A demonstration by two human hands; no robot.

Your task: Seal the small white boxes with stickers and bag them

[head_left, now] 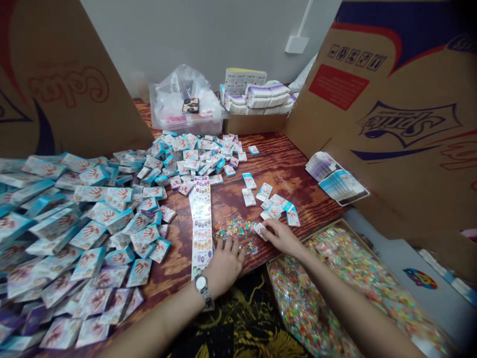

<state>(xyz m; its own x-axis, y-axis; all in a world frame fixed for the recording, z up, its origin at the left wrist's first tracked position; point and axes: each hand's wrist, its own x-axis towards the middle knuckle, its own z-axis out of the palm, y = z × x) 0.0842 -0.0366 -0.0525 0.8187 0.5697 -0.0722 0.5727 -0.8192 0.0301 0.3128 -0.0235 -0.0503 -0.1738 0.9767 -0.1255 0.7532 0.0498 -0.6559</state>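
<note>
My left hand [224,265], with a watch [201,284] on its wrist, lies with fingers spread at the table's front edge. Its fingertips are at clear packets of small colourful candies [238,226]; a smaller candy packet [252,247] lies just right of them. Beside that hand is a long strip of printed stickers [202,219]. Between the fingers and thumb of my right hand [282,237] is a small white box [260,230], partly covered by the fingers. Several similar white and blue boxes [272,211] lie just beyond it.
A large heap of small boxes [108,214] covers the table's left side. A carton of candy packets [335,268] sits low at right, near a stack of flat cartons [337,179]. Big cardboard boxes [410,114] flank the table; a plastic tub [186,107] stands behind.
</note>
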